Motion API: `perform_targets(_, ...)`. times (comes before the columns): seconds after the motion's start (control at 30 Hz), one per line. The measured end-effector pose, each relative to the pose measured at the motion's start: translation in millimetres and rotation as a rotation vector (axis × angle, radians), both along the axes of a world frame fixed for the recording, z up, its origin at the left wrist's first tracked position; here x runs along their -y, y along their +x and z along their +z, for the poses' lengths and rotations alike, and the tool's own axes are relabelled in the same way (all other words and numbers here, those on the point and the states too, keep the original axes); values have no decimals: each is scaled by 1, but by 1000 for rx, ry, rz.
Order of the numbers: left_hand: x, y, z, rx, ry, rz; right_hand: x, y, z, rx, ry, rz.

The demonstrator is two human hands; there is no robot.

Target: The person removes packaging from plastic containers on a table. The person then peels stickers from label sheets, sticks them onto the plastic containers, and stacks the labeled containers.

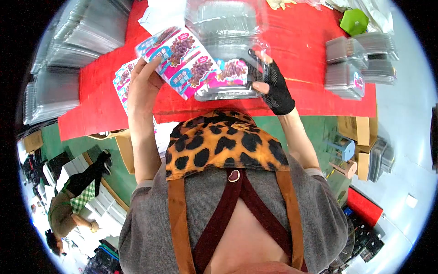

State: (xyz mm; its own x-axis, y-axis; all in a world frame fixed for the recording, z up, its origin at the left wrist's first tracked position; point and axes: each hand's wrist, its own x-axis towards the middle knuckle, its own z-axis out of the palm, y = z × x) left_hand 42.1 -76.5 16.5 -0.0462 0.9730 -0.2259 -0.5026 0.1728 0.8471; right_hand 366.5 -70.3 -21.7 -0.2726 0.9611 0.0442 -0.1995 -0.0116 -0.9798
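My bare left hand (147, 84) holds a sheet of grape-printed labels (185, 61), its fingers closed on the sheet's left edge. The sheet's lower right corner overlaps a clear plastic container (223, 93) whose lid (223, 18) stands open toward the far side. A grape label (232, 71) shows at the container, beside the sheet. My right hand (272, 86), in a black fingerless mesh glove, is at the container's right side, thumb and fingers apart around its edge. More label sheets (123, 84) lie behind my left wrist.
Stacks of clear containers stand at the left (61, 91) and right (344, 77) of the red table (301, 27). A green object (353, 22) is at the back right. Another person (68, 205) is at the lower left. Cardboard boxes (362, 130) sit below right.
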Motion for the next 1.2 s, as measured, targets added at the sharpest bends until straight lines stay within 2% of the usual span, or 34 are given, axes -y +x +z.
perform_targets(0.03, 0, 5, 1, 52, 2, 48, 10, 1, 18, -193, -132, 75)
perform_targets(0.1, 2, 7, 6, 84, 51, 63, 1, 49, -25, -183, -80, 21)
perform_targets(0.17, 7, 2, 5, 76, 100, 72, -9, 79, -19, -257, -110, -212)
perform_targets(0.2, 9, 2, 6, 50, 93, 75, -10, 82, 3, -333, -158, -389)
perform_targets(0.23, 11, 3, 9, 25, 88, 75, -14, 100, -1, -302, -153, -464)
perform_targets(0.3, 15, 10, 12, -18, 82, 68, -19, 157, -37, -233, -237, -572)
perform_targets(0.4, 19, 22, 15, -172, 99, 26, -11, 218, -110, -59, -324, -430)
perform_targets(0.47, 22, 30, 22, -200, 109, -27, -5, 219, -141, -86, -450, -483)
perform_targets(0.57, 27, 36, 24, -187, 144, -107, -10, 231, -178, 289, -542, -675)
perform_targets(0.67, 35, 38, 31, -268, 155, -142, -10, 240, -190, 1132, -284, -620)
perform_targets(0.7, 37, 39, 34, -286, 173, -158, -11, 228, -176, 1461, -139, -755)
perform_targets(0.73, 37, 40, 34, -325, 186, -168, -15, 218, -160, 1403, 67, -785)
perform_targets(0.77, 39, 41, 33, -362, 197, -178, -20, 182, -114, 1336, 269, -808)
perform_targets(0.83, 42, 46, 36, -467, 225, -195, -24, 104, -21, 773, 319, -696)
perform_targets(0.87, 42, 48, 37, -515, 246, -214, -20, 67, 19, 645, 303, -586)
perform_targets(0.97, 45, 53, 43, -670, 247, -310, -1, -5, 93, 766, 761, -230)
perform_targets(1.0, 45, 54, 42, -705, 295, -321, 7, -25, 105, 744, 749, -154)
perform_targets(1.07, 46, 57, 38, -773, 390, -336, 7, -46, 115, 715, 928, -23)
perform_targets(1.2, 51, 63, 49, -779, 495, -271, 7, -61, 112, 726, 924, 94)
